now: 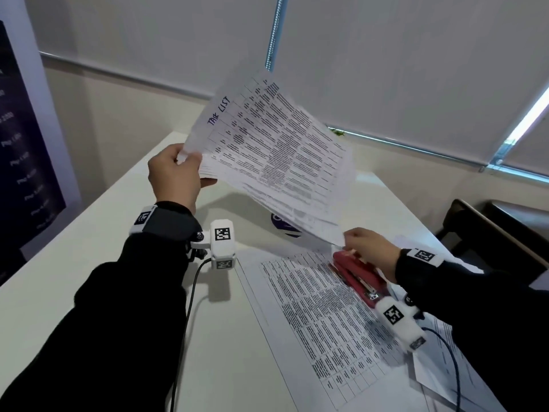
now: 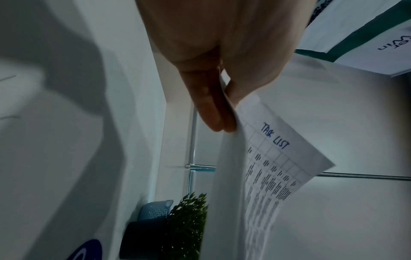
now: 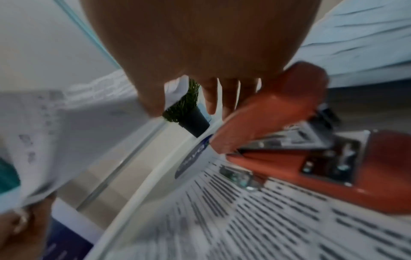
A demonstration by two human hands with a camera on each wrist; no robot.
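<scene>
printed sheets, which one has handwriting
The raised stack held by the left hand and right hand: blue handwritten TASK LIST near its edge. The sheet flat by the red stapler shows only print.

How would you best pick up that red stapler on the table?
Pinch the red stapler across its narrow body, midway along, coming from above: it lies flat on the printed sheet, long and slim, top upward. The right hand is nearest.

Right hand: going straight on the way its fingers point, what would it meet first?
The right hand pinches the lower corner of the held sheets, so those first; beyond, probably the potted plant, depth unclear. The red stapler lies below, not ahead.
</scene>
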